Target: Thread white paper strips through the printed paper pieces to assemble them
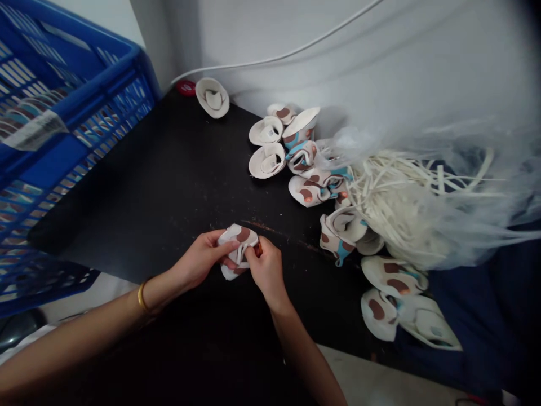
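Observation:
Over the near edge of the black table, both hands hold one small white shoe upper (232,233) with brown patches. My left hand (200,259) pinches its left side, thumb lying across the top. On the right side, the fingers of my right hand (267,269) are closed on the upper near its opening, fingertips partly hidden. A narrow white strip (239,254) shows on the upper between the two thumbs; whether the fingers grip it too I cannot tell. Several similar uppers (267,160), white with brown and blue patches, lie to the right.
A clear plastic bag of white strips (393,192) lies at the right, by dark blue cloth (473,316). More uppers (395,276) rest near it. Blue crates (127,73) stand at the left. One upper (212,98) sits in the far corner; a white cable (270,59) runs along the wall.

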The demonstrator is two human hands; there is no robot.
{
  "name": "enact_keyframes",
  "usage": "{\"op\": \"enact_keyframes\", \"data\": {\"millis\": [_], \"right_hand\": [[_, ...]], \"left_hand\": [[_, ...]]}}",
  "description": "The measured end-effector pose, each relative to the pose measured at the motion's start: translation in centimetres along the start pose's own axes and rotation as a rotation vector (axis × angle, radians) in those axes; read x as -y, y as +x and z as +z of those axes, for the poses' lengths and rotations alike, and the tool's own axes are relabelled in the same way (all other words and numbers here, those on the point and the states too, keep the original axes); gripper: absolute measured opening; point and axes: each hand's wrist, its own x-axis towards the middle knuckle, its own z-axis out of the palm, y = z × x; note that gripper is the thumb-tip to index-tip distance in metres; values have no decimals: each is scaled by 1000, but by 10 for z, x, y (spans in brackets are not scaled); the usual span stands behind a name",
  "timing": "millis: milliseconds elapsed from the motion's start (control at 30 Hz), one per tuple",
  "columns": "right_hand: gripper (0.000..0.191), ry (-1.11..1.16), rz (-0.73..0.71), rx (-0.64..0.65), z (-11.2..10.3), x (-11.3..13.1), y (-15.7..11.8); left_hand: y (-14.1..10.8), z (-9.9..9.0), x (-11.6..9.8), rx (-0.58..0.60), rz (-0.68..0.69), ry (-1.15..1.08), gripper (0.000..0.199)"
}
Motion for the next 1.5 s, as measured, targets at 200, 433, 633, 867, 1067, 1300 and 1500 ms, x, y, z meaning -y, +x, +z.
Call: {"op": "enact_keyframes", "data": {"millis": [200,433,633,867,1067,1300,1500], "right_hand": [[20,181,70,295,-27,9,5],[25,407,352,540,-51,26,17],[14,337,88,482,-46,18,9],[18,626,210,318,-33,-14,-4],[23,851,308,34,-16,-8,-20],[22,712,252,-4,0,15,-32],[32,903,439,-9,5,22,-29]], "left_hand": [[5,-4,-5,-37,37,75,32],[-1,-3,-8,-26,109,393,37],[0,1,-6,-62,77,357,39],[-1,-15,-22,201,-174,-98,36],[-9,-12,-6,312,-167,-256,27],[-14,6,8,-30,-99,-386,21],[-15,8,7,-52,-59,-283,25]]}}
